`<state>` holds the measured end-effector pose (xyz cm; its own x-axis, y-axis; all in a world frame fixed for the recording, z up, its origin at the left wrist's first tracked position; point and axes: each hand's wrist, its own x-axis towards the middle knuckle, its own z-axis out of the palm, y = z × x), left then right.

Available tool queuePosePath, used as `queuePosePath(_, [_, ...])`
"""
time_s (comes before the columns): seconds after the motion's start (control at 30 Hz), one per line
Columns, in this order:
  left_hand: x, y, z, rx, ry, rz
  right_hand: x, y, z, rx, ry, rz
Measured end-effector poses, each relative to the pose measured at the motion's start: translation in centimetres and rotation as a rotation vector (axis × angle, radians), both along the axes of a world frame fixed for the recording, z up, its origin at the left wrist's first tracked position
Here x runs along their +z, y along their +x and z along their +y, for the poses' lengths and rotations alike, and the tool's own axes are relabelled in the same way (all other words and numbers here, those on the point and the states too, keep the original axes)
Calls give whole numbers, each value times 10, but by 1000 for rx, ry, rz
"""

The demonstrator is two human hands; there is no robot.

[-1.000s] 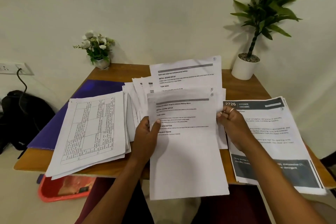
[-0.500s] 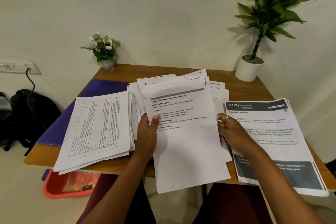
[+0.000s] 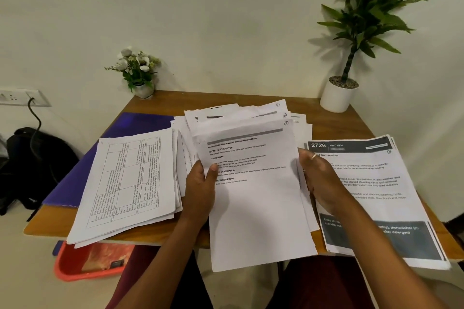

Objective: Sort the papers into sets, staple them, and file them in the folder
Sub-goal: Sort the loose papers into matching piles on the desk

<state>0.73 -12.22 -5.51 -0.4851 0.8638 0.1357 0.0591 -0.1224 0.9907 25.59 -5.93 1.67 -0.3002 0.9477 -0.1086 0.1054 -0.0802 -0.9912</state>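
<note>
A wooden table [image 3: 326, 120] with a smooth brown top stands against a pale wall, and everything is placed by it. Over its near middle, the left hand [image 3: 200, 188] and the right hand [image 3: 319, 178] grasp a fanned bundle of thin white printed sheets [image 3: 253, 183], thumb of the left pressed on the top page, fingers of the right curled around the opposite edge; a ring shows on one right finger. The top sheet carries a grey header bar and short lines of black text, its lower half blank and overhanging the table's near edge. On the table's left side lies a stack of table-printed pages [image 3: 128, 180], turned sideways, resting partly on a flat purple folder [image 3: 75, 178]. On the table's right side sits a stack with dark header and footer blocks [image 3: 376, 195]. At the far left corner is a small white flower pot [image 3: 136, 73]; at the far right corner, a round white planter with a leafy green plant [image 3: 351, 45]. Below the table's left edge sits a red plastic tray [image 3: 82, 266].
</note>
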Motion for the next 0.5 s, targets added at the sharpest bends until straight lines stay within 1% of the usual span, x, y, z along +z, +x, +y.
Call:
queuePosePath(0.07, [1, 1, -1, -22, -10, -13, 1, -4, 2, 30, 6, 10])
queuePosePath(0.2, [4, 1, -6, -157, -4, -88, -6, -11, 4, -5, -21, -200])
queuePosePath(0.23, [2, 0, -6, -185, -9, -98, -9, -11, 5, -7, -43, -219])
queuePosePath(0.37, [-4, 0, -3, -242, -65, -192, -7, -15, 4, -9, -114, -178])
queuePosePath(0.5, [-2, 1, 0, -265, -43, -125, -6, -15, 10, -20, -208, -130])
